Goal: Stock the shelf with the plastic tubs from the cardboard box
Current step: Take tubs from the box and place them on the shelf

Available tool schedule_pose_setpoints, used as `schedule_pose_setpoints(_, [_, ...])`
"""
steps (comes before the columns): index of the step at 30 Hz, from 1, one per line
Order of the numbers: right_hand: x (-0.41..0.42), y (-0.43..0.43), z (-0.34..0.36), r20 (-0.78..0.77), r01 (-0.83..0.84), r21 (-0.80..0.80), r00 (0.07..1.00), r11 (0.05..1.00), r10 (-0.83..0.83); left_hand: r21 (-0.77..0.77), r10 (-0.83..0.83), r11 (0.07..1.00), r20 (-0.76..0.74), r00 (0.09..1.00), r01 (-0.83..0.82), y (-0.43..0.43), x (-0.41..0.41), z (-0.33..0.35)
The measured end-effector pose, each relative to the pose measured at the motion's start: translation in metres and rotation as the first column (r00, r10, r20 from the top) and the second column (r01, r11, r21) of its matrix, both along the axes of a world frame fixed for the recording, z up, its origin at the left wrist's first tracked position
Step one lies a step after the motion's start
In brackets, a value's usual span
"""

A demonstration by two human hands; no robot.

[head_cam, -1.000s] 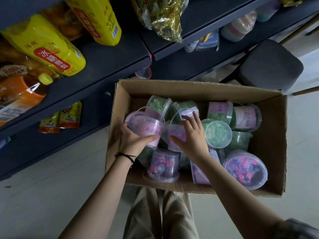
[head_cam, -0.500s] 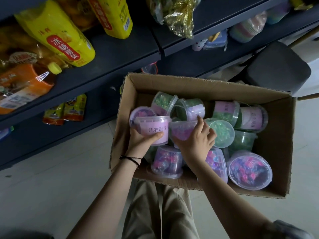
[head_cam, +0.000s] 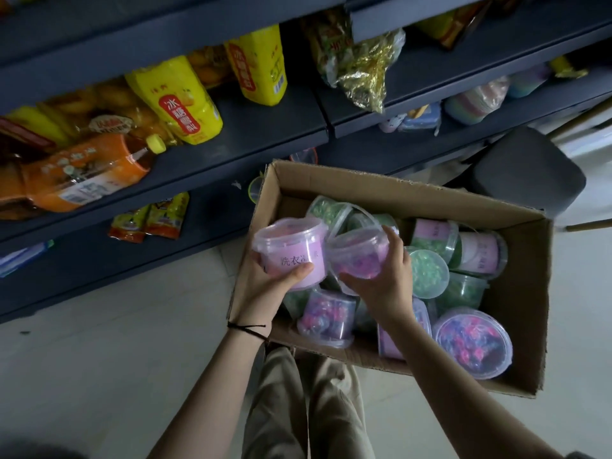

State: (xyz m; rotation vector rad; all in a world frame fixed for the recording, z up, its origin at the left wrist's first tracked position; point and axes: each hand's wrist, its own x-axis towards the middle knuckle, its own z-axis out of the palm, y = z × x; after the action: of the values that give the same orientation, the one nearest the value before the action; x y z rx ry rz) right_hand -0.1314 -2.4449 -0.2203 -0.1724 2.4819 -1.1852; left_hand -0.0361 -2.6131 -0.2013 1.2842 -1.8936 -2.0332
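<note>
Both hands risen since a moment ago, above left end of brown cardboard box (head_cam: 397, 188). Left hand (head_cam: 275, 288) wraps pink-labelled clear plastic tub (head_cam: 291, 248); right hand (head_cam: 382, 283) clasps tilted clear tub (head_cam: 356, 251). Ready for dark shelf (head_cam: 265, 130); other tubs (head_cam: 472, 342) remain boxed.

Both bare forearms extend forward and converge; left grip (head_cam: 273, 288) cups the labelled tub (head_cam: 289, 250) from below, thumb across its front; right grip (head_cam: 385, 279) curls round the tilted tub (head_cam: 356, 256) from the side, fingers over its rim, thumb beneath.
</note>
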Motion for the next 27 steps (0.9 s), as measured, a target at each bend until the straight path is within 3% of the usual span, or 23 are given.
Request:
schedule_pose_setpoints(2, [-0.006,-0.005,0.028,-0.001,0.017,-0.086,1.0,0.996,-0.017,0.055,0.031,0.998,-0.075,0.997,-0.027,-0.004,0.002,0.019])
schedule_pose_setpoints(9, [-0.036,-0.035,0.153,-0.17,-0.059,-0.367,0.985,0.928,-0.004,0.028,0.141,0.99,-0.283,0.949,-0.138,-0.024,-0.008,0.129])
schedule_pose_setpoints(17, [-0.06,-0.068,0.323,-0.298,-0.224,-0.626,0.954,0.747,0.036,-0.162,0.086,0.963,-0.572,0.816,-0.215,-0.044,-0.026,0.3])
schedule_pose_setpoints(23, [-0.061,-0.106,0.428,-0.448,-0.381,-0.654,0.891,0.654,0.071,-0.224,0.081,0.918,-0.704,0.705,-0.328,-0.071,-0.018,0.395])
schedule_pose_setpoints(27, [-0.071,-0.154,0.476,-0.504,-0.443,-0.601,0.856,0.665,0.115,-0.268,0.096,0.871,-0.731,0.676,-0.413,-0.112,-0.018,0.44])
